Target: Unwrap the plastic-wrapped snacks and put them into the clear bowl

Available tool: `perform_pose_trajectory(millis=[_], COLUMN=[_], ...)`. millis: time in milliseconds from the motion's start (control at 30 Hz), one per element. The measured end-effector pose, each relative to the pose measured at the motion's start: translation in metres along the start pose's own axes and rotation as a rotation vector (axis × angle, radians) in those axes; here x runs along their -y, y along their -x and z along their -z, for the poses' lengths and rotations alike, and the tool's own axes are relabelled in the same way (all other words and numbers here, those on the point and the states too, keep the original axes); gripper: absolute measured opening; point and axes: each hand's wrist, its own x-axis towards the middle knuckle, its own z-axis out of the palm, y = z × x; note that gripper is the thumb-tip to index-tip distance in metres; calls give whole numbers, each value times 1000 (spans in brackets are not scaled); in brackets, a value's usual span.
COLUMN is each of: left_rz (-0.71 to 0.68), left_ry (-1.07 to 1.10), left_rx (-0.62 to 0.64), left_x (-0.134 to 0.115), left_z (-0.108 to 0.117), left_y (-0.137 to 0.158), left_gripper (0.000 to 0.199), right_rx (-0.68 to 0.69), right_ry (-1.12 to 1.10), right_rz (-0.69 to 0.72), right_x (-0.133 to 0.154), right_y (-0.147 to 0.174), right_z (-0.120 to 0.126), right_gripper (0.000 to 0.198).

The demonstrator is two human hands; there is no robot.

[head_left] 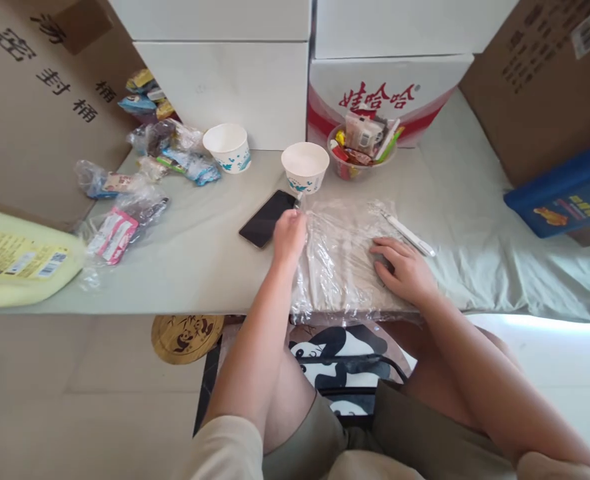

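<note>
A clear plastic sheet or bag (332, 260) lies wrinkled on the cloth-covered table in front of me, hanging slightly over the front edge. At its upper left corner my left hand (291, 235) is closed, with a small whitish tip showing above the fingers; what they grip is hidden. A black smartphone (265, 219) lies just left of that hand. My right hand (405, 270) rests on the right part of the plastic, fingers spread and holding nothing. Beyond it lies a slim white pen-like tool (409, 235), apart from the fingers.
Two paper cups (305, 163) (229, 150) and a clear bowl of wrapped snacks (357, 167) stand at the back. Left are snack wrappers (117, 233) and a yellowish jug (25, 260). A blue box (567, 193) stands right; cartons (389, 87) line the back.
</note>
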Motion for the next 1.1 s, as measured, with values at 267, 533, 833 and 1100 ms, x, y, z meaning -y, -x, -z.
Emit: perform_pose_trajectory(millis=[267, 533, 833, 1100], left_rz=[-735, -598, -591, -551], left_ry=[-1070, -1428, -1044, -827], left_rx=[719, 829, 577, 361], left_x=[-1, 17, 3, 4], left_z=[42, 48, 57, 66], left_y=[85, 100, 86, 64], left_gripper=[50, 64, 33, 15], right_rx=[31, 47, 2, -176], right_ry=[-66, -228, -215, -749], right_rz=[3, 221, 69, -397], right_x=[-12, 3, 14, -13], right_y=[-3, 31, 54, 49], right_z=[3, 27, 25, 53], right_gripper=[30, 55, 17, 23])
